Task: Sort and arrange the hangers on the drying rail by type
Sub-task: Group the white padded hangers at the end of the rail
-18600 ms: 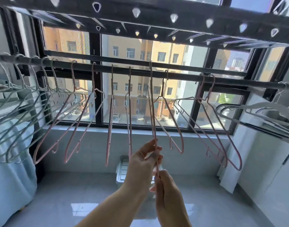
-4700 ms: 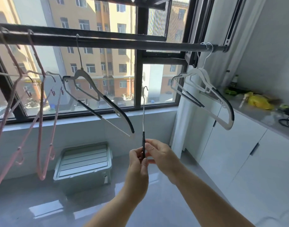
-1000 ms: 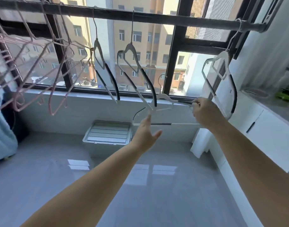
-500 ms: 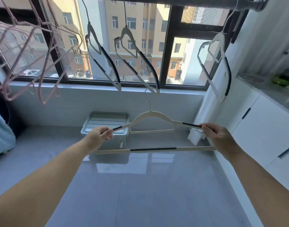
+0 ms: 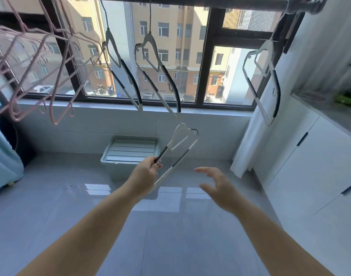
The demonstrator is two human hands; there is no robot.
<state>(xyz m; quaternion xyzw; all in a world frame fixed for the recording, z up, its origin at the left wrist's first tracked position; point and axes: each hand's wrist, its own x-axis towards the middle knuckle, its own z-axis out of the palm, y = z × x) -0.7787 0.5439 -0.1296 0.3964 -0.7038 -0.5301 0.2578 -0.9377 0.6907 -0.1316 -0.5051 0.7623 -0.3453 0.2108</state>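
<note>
Now left hand pinches 1 white hanger by its black grip; right hand hovers spread, empty.

Home laundry balcony: drying rail, cabinets.

Hangers hang on the rail at twelve o'clock, a box on the floor below, cabinets at three o'clock.

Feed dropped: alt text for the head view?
The left hand pinches a white-and-black hanger by one arm, below the rail; the right hand is open beside it. Three matching hangers hang on the rail, pink ones at left.
</note>
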